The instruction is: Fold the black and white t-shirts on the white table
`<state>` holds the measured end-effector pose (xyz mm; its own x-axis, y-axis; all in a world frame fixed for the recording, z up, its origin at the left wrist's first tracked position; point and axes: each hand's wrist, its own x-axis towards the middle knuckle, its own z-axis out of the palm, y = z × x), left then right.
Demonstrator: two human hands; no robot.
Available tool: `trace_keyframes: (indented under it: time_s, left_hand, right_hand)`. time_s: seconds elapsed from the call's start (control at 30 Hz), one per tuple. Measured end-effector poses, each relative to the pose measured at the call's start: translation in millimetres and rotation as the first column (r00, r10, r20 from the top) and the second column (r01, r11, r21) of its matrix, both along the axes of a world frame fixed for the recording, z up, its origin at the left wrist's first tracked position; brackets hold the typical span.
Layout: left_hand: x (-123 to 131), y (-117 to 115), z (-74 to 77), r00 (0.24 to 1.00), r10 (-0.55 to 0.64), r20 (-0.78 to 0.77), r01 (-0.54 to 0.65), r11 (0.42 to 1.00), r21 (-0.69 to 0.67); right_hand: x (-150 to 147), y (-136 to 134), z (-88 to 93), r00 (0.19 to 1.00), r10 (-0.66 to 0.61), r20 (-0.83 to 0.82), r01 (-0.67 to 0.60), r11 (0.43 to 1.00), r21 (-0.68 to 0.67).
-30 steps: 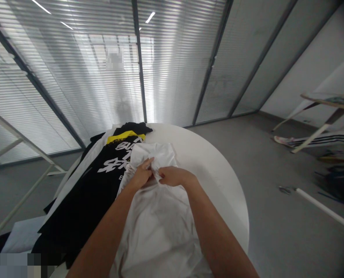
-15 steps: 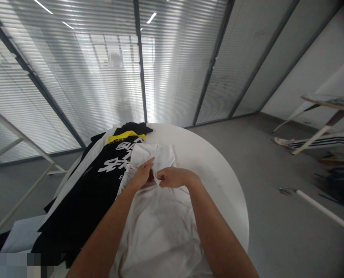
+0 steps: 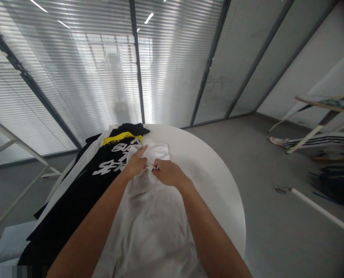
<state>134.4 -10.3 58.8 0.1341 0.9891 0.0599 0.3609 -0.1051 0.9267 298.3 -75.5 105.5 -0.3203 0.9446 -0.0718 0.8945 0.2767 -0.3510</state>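
Observation:
A white shirt (image 3: 154, 216), loose and wrinkled, stretches over the round table toward me; its exact cut is hard to make out. Near its far end my left hand (image 3: 136, 163) is closed on the cloth, with the index finger pointing forward. My right hand (image 3: 168, 172) pinches the same fabric just to the right, fingers curled, and the cloth bunches between the two hands. Left of the shirt, partly under its edge, lies a black T-shirt (image 3: 82, 200) with white lettering and a yellow band.
The white round table (image 3: 218, 185) curves away on the right. More black and white garments lie under the black T-shirt. Pale metal frame bars (image 3: 24, 146) stand at left. Another person's striped trouser leg (image 3: 322, 139) shows at right, near a wooden-edged table (image 3: 319, 102). Blinds-covered glass panels rise behind.
Both hands have moved slightly away from me along the white shirt, and the opening in the cloth between them has closed into a bunch. The view has shifted slightly.

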Motion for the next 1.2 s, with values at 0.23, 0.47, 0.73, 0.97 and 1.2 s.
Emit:
trace_keyframes:
  time_s: [0.23,0.47,0.73,0.97,1.2]
  left_hand:
    - [-42.0,20.2,-26.5,0.937,0.116,-0.33,-0.051,0.979,0.197]
    - [-52.3,24.9,-48.5,0.865,0.161,-0.476,-0.071,0.977,0.202]
    - [-38.9,11.0,-45.1,0.637,0.284,-0.717,-0.124,0.955,0.269]
    - [-47.6,9.4,-39.1,0.73,0.237,-0.641,-0.061,0.957,0.285]
    - [-49.7,29.0,-34.7,0.656,0.24,-0.716,0.063,0.927,0.369]
  right_hand:
    - [-56.2,-10.6,-32.4,0.996,-0.057,-0.074,0.062,0.996,0.061]
    - [-64.2,-13.8,-50.6,0.998,0.057,-0.036,-0.056,0.998,0.022]
    - [-54.9,-7.2,-50.5,0.98,0.2,-0.016,-0.201,0.978,-0.059]
    - [-53.3,-6.5,-52.5,0.982,0.18,-0.05,-0.18,0.984,-0.002]
    - [-54.6,-6.9,-49.4,0.991,0.1,-0.085,-0.096,0.994,0.054]
